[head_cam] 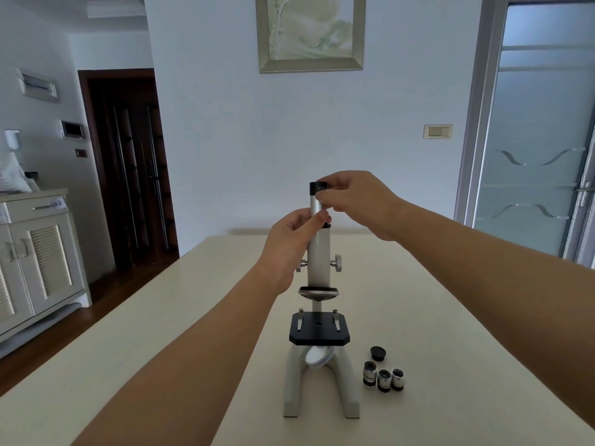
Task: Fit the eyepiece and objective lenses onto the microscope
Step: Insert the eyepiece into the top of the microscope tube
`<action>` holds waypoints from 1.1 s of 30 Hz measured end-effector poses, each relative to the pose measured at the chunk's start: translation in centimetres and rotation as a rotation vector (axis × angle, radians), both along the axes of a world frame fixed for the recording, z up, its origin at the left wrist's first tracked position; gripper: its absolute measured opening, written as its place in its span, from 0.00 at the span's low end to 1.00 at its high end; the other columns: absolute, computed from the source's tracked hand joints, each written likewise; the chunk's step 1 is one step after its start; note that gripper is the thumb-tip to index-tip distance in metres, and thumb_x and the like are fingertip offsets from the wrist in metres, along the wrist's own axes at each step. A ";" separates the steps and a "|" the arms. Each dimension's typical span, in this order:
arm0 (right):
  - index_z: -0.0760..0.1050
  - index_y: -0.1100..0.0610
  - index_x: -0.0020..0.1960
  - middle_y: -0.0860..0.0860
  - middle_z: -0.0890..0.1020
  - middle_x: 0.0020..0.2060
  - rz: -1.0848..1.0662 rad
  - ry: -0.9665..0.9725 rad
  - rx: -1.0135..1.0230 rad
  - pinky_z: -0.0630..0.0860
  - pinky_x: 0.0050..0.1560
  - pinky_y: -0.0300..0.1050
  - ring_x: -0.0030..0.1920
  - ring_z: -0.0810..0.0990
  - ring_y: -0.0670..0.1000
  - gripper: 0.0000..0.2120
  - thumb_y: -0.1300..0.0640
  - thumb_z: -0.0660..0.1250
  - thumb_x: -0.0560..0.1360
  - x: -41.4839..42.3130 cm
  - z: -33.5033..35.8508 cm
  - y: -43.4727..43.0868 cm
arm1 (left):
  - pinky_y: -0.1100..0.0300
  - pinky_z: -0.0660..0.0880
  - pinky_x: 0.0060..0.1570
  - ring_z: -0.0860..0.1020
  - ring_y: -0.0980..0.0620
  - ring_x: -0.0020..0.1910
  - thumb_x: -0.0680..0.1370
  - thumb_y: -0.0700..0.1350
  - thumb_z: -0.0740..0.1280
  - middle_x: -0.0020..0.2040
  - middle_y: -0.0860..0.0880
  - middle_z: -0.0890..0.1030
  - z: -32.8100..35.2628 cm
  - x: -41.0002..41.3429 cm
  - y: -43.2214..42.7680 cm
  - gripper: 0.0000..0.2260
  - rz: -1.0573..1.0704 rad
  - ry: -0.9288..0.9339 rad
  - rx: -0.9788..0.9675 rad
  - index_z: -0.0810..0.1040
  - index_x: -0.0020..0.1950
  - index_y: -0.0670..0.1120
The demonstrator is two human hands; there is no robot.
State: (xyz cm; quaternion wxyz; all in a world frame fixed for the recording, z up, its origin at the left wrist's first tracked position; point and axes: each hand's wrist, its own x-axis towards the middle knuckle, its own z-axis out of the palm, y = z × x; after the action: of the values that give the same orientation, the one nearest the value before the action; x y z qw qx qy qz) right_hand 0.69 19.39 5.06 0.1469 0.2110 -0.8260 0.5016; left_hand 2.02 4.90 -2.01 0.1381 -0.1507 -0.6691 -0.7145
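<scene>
A white and silver microscope (pixel 319 262) stands upright on the beige table (pixel 450 317). Its black stage (pixel 319 329) sits below an empty nosepiece (pixel 318 292). My left hand (pixel 289 243) grips the top of the tube just under its black collar. My right hand (pixel 357 201) pinches the black-topped eyepiece (pixel 317 194), whose silver barrel stands partly inside the tube. Three small objective lenses (pixel 383 378) stand in a row on the table right of the base, with a black cap (pixel 378 353) just behind them.
The table's far edge runs just behind the microscope, with a white wall beyond. A white cabinet (pixel 35 252) stands at the left, a dark wooden door (pixel 128 169) behind it, and a frosted glass door (pixel 534 130) at the right.
</scene>
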 end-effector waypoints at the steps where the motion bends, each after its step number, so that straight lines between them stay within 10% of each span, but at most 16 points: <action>1: 0.83 0.58 0.59 0.47 0.85 0.44 0.007 -0.008 -0.012 0.76 0.50 0.38 0.44 0.81 0.43 0.11 0.60 0.69 0.77 -0.1 0.0 0.0 | 0.51 0.74 0.53 0.79 0.52 0.50 0.76 0.56 0.72 0.56 0.46 0.85 0.0 0.0 0.0 0.10 0.001 0.003 0.000 0.85 0.48 0.50; 6: 0.84 0.63 0.56 0.52 0.85 0.46 0.021 -0.040 -0.053 0.76 0.58 0.44 0.48 0.82 0.48 0.11 0.62 0.68 0.77 -0.3 0.0 -0.2 | 0.54 0.72 0.50 0.79 0.52 0.50 0.79 0.55 0.69 0.53 0.49 0.86 0.1 0.0 0.0 0.09 0.000 -0.028 0.006 0.84 0.48 0.51; 12: 0.85 0.56 0.51 0.43 0.83 0.38 0.022 -0.025 -0.013 0.71 0.40 0.30 0.35 0.80 0.33 0.06 0.58 0.68 0.78 -0.4 0.0 -0.1 | 0.53 0.74 0.57 0.83 0.50 0.50 0.83 0.57 0.61 0.48 0.49 0.88 1.8 -0.3 0.0 0.15 -0.099 -0.079 0.225 0.83 0.55 0.52; 25: 0.85 0.51 0.50 0.48 0.85 0.57 0.077 -0.121 -0.102 0.69 0.64 0.45 0.64 0.78 0.49 0.10 0.52 0.65 0.80 -0.1 -0.1 -0.3 | 0.55 0.75 0.54 0.80 0.50 0.55 0.84 0.50 0.62 0.60 0.49 0.84 3.4 0.5 0.3 0.11 -0.021 0.030 0.106 0.81 0.62 0.53; 33: 0.80 0.54 0.53 0.53 0.84 0.58 0.026 -0.137 -0.237 0.71 0.47 0.39 0.62 0.81 0.53 0.14 0.44 0.65 0.82 0.2 0.2 -1.2 | 0.71 0.75 0.41 0.81 0.57 0.49 0.85 0.49 0.61 0.58 0.50 0.85 3.3 1.0 0.6 0.13 0.022 0.102 0.076 0.81 0.65 0.51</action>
State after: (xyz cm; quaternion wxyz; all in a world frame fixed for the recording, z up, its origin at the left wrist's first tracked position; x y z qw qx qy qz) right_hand 0.90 18.23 5.24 0.1074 0.1682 -0.7663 0.6106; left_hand 3.05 5.54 1.26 0.1857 -0.1741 -0.6353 -0.7291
